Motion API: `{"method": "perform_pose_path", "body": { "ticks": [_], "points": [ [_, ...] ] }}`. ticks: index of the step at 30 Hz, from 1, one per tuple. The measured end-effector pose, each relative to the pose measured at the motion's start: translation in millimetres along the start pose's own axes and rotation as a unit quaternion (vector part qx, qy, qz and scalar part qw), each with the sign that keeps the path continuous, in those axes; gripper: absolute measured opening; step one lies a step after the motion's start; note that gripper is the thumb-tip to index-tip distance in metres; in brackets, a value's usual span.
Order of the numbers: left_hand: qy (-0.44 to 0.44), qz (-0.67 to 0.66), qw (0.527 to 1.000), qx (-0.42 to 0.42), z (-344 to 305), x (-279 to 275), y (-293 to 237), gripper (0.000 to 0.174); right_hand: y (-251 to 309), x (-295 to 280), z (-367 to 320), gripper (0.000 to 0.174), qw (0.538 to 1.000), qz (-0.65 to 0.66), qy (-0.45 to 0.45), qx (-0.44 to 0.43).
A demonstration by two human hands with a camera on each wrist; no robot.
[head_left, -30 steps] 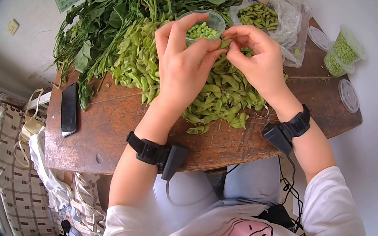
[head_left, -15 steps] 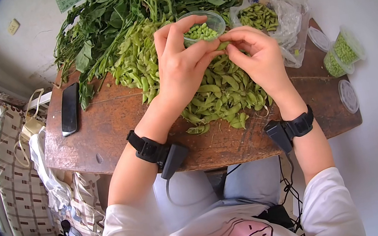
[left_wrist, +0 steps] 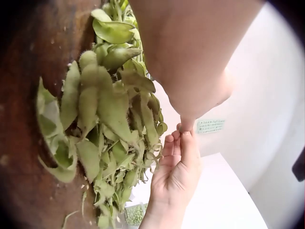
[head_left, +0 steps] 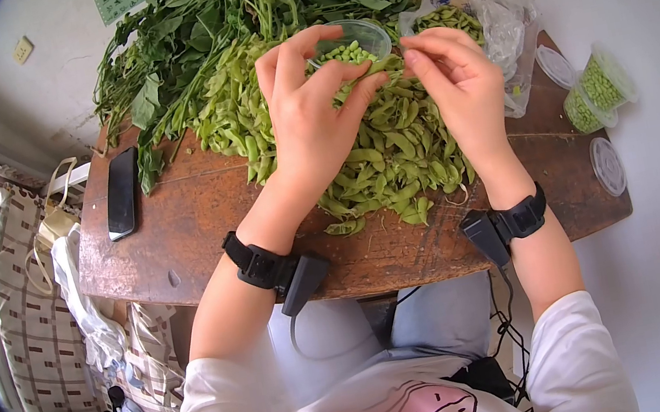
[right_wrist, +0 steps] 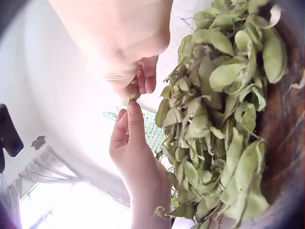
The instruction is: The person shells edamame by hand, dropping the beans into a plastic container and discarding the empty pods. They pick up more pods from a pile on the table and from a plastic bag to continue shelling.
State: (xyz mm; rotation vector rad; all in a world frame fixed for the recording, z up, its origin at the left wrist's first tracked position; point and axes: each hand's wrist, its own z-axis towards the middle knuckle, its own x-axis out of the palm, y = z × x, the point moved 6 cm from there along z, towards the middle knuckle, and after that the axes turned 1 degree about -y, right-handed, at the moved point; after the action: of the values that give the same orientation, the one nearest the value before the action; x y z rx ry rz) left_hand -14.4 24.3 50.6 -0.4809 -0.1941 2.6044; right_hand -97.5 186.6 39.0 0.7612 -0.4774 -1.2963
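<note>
My left hand (head_left: 310,113) is raised over the green pods, its thumb and index finger pinching a small soybean pod (right_wrist: 135,98). Beside it is my right hand (head_left: 462,83), with thumb and forefinger drawn together; in the right wrist view its curled fingertips meet the pod's upper end. Much of the pod is hidden by the fingers. Just beyond the left fingertips stands a clear tub (head_left: 371,31) with shelled green beans (head_left: 347,55) in it. Under both hands lies a heap of soybean pods (head_left: 390,148), several split open in the left wrist view.
Leafy bean stalks (head_left: 205,30) fill the back of the wooden table (head_left: 204,236). A phone (head_left: 123,193) lies at left. At right are a plastic bag (head_left: 504,20) with pods, two filled tubs (head_left: 602,86) and lids (head_left: 607,166). Both wrists wear cabled black devices (head_left: 305,282).
The hands have drawn apart in the head view. My right hand has shifted right and slightly up, my left hand slightly left. The pile and tub look unchanged.
</note>
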Motion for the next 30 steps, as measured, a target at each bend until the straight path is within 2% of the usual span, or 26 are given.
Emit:
{"method": "perform_pose_path", "body": {
  "ticks": [2,4,6,8,10,12,16,19,21,23,25,28,30],
  "points": [
    [-0.002,0.005,1.000,-0.009,1,-1,0,0.021,1,-3,1,0.017,0.996,0.068,-0.039,0.031],
    [0.021,0.009,0.999,-0.025,1,2,2,0.018,3,-4,1,0.019,0.995,0.084,-0.036,0.045],
    [0.046,0.017,0.999,-0.021,-1,4,1,0.015,-3,-3,0,0.020,0.987,0.119,-0.028,0.106],
    [0.070,0.024,0.997,-0.017,-3,8,1,0.013,-5,-3,0,0.020,0.991,0.105,-0.012,0.080],
    [0.130,0.028,0.991,-0.033,-9,15,4,0.016,-6,0,0,0.020,0.994,0.091,0.003,0.053],
    [0.123,0.013,0.992,-0.039,-10,17,4,0.018,-3,4,0,0.019,0.993,0.112,0.001,0.026],
    [0.091,-0.046,0.993,-0.057,-4,13,3,0.024,-1,5,-1,0.019,0.993,0.110,0.012,0.029],
    [0.073,-0.048,0.995,-0.046,-2,11,4,0.021,1,6,-2,0.019,0.992,0.106,0.022,0.057],
    [0.074,-0.058,0.994,-0.054,-4,12,6,0.020,0,8,-4,0.018,0.985,0.125,0.026,0.115],
    [0.075,-0.068,0.993,-0.061,-5,12,8,0.019,-1,9,-5,0.018,0.986,0.114,0.037,0.114],
    [0.092,-0.116,0.982,-0.117,-7,15,14,0.015,-2,8,-5,0.018,0.987,0.104,0.047,0.112],
    [0.113,-0.156,0.969,-0.157,-7,16,17,0.015,0,10,-4,0.017,0.991,0.080,0.068,0.081],
    [0.122,-0.186,0.957,-0.187,-7,16,20,0.016,8,13,-4,0.019,0.994,0.090,0.063,0.015]
  ]
}}
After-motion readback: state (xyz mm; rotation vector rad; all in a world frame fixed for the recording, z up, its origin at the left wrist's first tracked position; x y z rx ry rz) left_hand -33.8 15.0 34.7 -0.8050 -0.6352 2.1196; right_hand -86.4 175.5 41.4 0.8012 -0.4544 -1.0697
